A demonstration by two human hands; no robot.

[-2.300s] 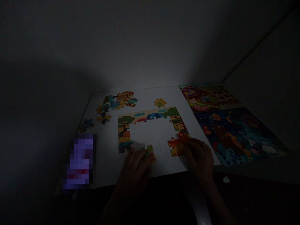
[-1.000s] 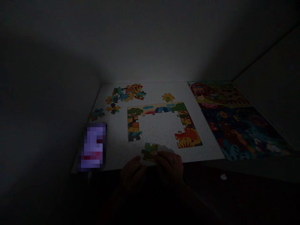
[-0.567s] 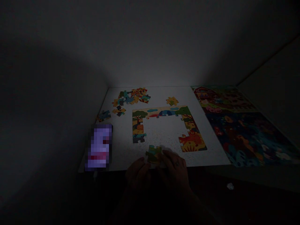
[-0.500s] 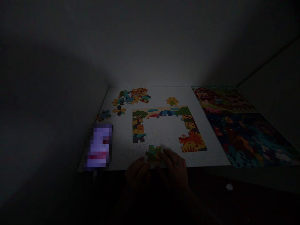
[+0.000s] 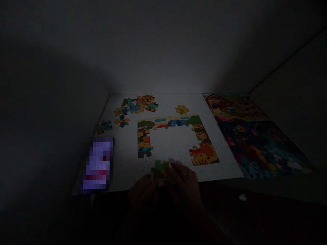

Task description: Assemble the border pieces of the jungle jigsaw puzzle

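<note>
Green and yellow joined jigsaw pieces [image 5: 160, 169] are between my hands at the near edge of the white table. My right hand [image 5: 184, 182] has its fingers closed on their right side, with a ring on one finger. On the lower left, my left hand [image 5: 143, 191] pinches the edge of the same pieces; its fingertips are dim. Just beyond lies a partly assembled jigsaw frame [image 5: 176, 121], its top and both sides joined, the middle bare white. A loose yellow jigsaw piece [image 5: 182, 109] lies above the frame.
A heap of jigsaw pieces [image 5: 138, 104] lies at the back left, with more pieces [image 5: 104, 126] nearer. A phone with a lit, blurred screen [image 5: 98, 163] is at the left edge. Two completed pictures, a farm [image 5: 230, 107] and a sea scene [image 5: 260, 149], cover the right side.
The whole scene has shifted slightly left as the view turned. Both hands stay on the joined jigsaw pieces, with hardly any movement relative to the table.
</note>
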